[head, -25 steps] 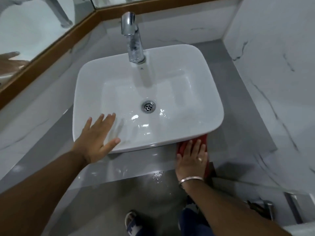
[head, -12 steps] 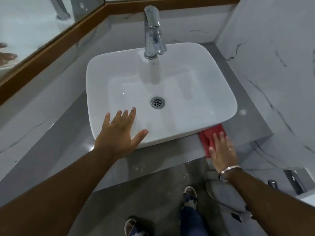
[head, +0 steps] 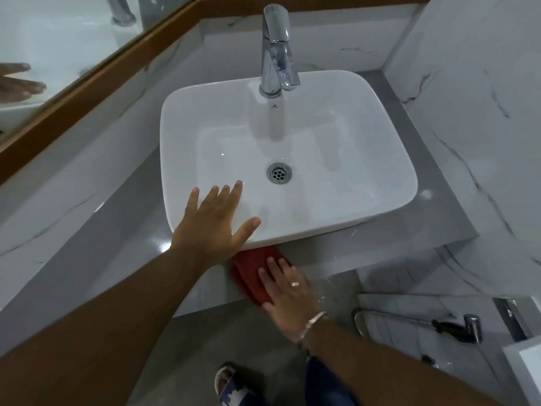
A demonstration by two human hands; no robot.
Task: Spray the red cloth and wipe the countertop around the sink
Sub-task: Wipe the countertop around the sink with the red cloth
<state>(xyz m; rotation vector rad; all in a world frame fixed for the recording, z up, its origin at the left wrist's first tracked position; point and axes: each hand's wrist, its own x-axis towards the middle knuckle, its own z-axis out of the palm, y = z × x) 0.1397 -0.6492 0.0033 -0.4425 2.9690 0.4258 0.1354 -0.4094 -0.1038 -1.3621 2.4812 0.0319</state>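
Note:
A white rectangular basin [head: 380,159] stands on a grey countertop [head: 123,230]. The red cloth [head: 251,271] lies on the narrow strip of counter in front of the basin, near its middle. My right hand [head: 287,291] presses flat on the cloth, fingers pointing toward the basin, with a ring and a bracelet showing. My left hand [head: 216,224] rests with fingers spread on the basin's front left rim, holding nothing. No spray bottle is in view.
A chrome tap [head: 276,51] rises at the back of the basin. A wood-framed mirror [head: 58,33] runs along the left, marble walls at the back and right. Below right hang a hose and hand sprayer [head: 456,326]. My sandalled foot [head: 231,382] stands on the floor.
My right hand has slid the red cloth leftward along the front counter strip, from under the basin's right corner to near its middle. My left hand stays on the front rim.

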